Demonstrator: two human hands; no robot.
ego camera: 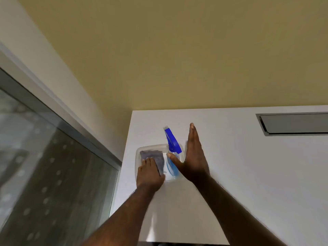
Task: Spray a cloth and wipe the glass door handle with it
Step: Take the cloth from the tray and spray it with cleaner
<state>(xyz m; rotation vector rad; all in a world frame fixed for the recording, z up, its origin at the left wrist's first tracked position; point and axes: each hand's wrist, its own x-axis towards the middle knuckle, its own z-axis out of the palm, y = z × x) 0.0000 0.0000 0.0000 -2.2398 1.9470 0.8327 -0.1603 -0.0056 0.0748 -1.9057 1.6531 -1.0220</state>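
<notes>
A clear plastic tray (137, 153) sits near the left edge of a white counter (239, 166). Inside it lies a folded grey cloth (154, 157) and a spray bottle (171, 167) with a blue trigger head (171, 141). My left hand (150, 174) rests on the near end of the cloth, fingers laid over it. My right hand (193, 157) is beside the bottle with fingers straight and thumb spread toward the bottle's neck, not closed round it. The door handle is not in sight.
A glass door or window pane (44, 174) with a grey frame runs along the left. A yellow wall (177, 50) stands behind the counter. A grey metal slot (292, 124) is set into the counter at the far right.
</notes>
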